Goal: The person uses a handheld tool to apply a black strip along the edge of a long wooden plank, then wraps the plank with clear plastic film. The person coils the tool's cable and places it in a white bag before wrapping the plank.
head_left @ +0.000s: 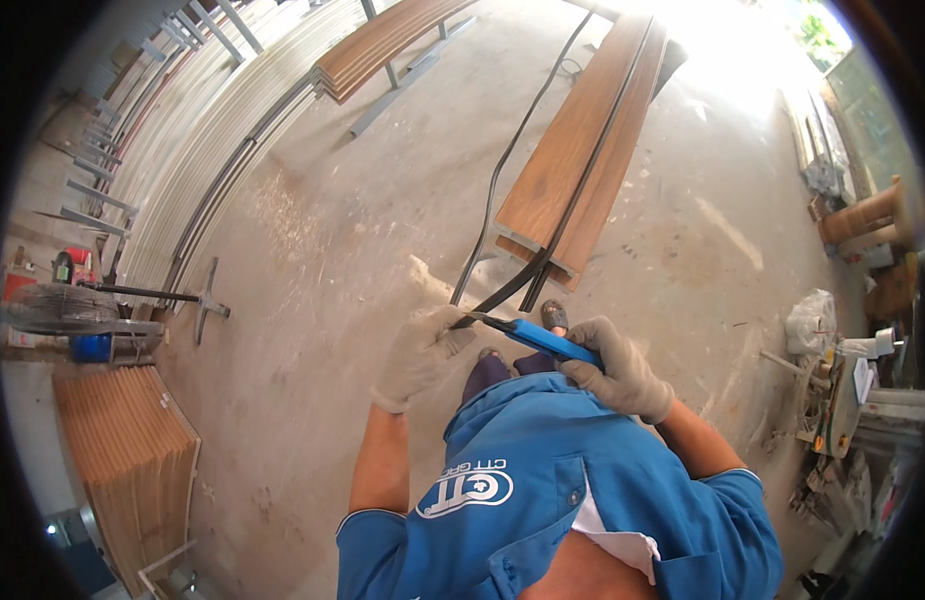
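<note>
- Blue-handled hand tool (553,342), just off the centre of the head view toward 5 o'clock, lies slantwise between the two hands; its narrow dark head points to 10 o'clock, and its exact kind is hard to tell.
- Right hand (623,370), in a pale work glove at 4 o'clock, is closed around the handle's rear end.
- Left hand (418,355), gloved alike at 7 o'clock, has thumb and fingers together, pinched on the near end of a black strip (518,285), right by the tool's head; whether the tool's jaws touch the strip cannot be told.
- From that end the strip bends toward 1 o'clock and runs along a pair of wood-grain profiles (555,165).
- A second black strip (495,180) lies to their left, heading toward 12 o'clock.
- Blue shirt (623,470) of the wearer fills 5 to 6 o'clock.
- Black floor fan (58,308) stands at 9 o'clock, a stack of brown boards (123,440) at 8, white profiles (173,190) at 10, more brown profiles (383,45) between 11 and 12.
- Brown spool (863,215) sits between 2 and 3 o'clock, a clear plastic bag (813,320) at 3.
</note>
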`<state>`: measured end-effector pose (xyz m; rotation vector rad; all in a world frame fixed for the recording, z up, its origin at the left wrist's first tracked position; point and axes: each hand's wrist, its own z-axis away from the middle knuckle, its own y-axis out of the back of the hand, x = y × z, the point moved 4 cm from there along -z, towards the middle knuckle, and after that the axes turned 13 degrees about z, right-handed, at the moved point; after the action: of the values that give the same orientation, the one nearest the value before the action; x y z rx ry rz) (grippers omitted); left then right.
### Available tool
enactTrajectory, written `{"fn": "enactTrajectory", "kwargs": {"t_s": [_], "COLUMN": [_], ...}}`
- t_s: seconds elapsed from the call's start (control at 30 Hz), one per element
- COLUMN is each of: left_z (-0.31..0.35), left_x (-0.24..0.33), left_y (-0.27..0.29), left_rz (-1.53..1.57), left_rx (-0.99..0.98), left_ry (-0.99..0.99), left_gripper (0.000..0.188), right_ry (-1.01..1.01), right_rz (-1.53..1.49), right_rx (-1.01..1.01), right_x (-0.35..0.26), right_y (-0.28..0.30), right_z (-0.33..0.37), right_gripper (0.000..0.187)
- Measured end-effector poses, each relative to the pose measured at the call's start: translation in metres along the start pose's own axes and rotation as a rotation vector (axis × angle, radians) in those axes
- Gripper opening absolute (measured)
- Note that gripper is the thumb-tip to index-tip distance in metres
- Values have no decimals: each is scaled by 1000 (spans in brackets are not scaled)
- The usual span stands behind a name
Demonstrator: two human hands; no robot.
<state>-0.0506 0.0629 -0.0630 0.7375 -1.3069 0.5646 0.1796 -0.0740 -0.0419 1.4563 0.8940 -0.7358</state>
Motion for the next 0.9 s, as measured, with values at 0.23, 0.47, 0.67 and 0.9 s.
{"fn": "enactTrajectory", "kwargs": {"t_s": [0.23, 0.47, 0.67, 0.9], "left_z": [11, 23, 33, 25], "left_x": [9, 17, 55, 52], "left_y": [3, -28, -18, 38], "left_rz": [-145, -337, -301, -273], "left_rx": [127, 215, 172, 457], "left_ry": [-135, -311, -352, -347], "left_gripper": [17, 15, 17, 24], "right_ry": [118, 20, -70, -567], "right_rz": [385, 511, 644, 552], "right_rx": [123, 149, 27, 59], "right_x": [-1, 51, 109, 181], "right_y": [-17, -55, -49, -4], "right_z": [-1, -9, 13, 63], "right_gripper": [32, 30, 29, 28]}}
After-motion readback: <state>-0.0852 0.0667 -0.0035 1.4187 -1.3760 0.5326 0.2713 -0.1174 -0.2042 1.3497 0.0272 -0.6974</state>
